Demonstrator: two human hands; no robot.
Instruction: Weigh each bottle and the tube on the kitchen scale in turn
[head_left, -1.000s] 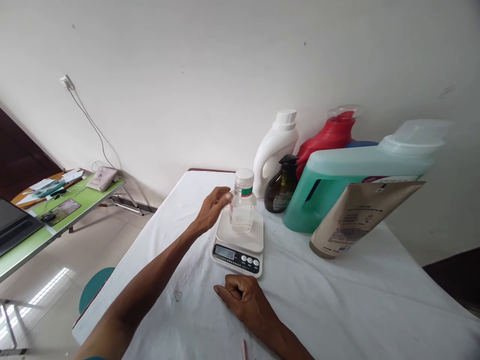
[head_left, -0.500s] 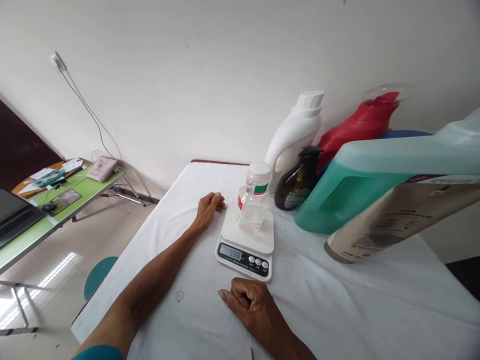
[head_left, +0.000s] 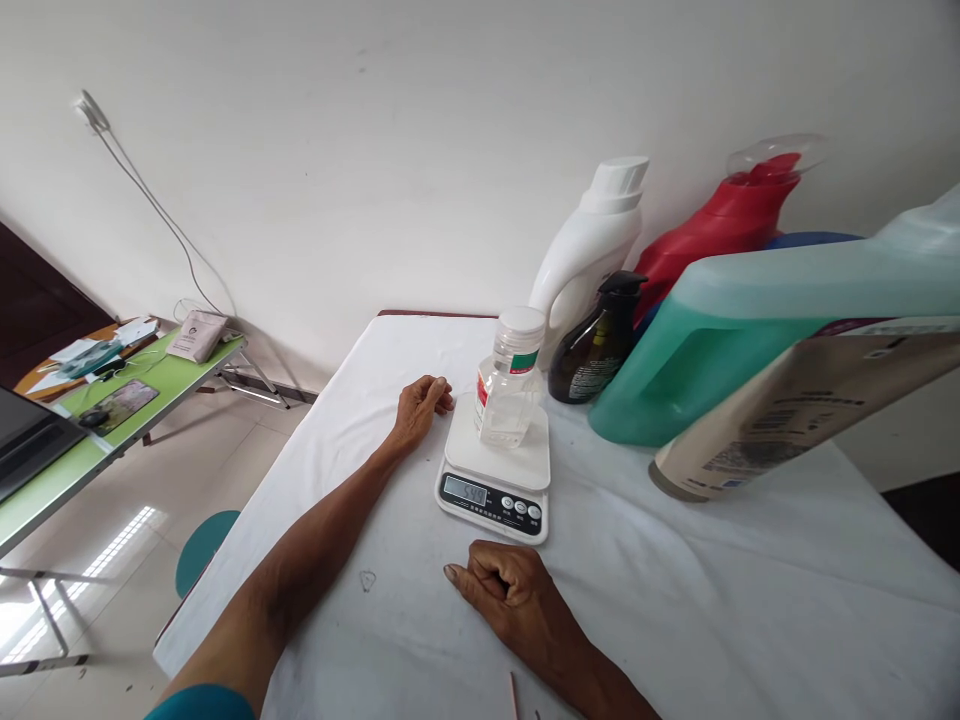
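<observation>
Head view: bottle standing upright on scale, just right of left hand, lying loosely curled, empty; right hand resting fisted nearer, holding nothing.

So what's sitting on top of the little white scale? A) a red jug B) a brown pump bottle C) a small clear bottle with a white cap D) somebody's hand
C: the small clear bottle stands upright on the scale; the left hand rests on the table beside the scale and the right hand in front of it.
</observation>
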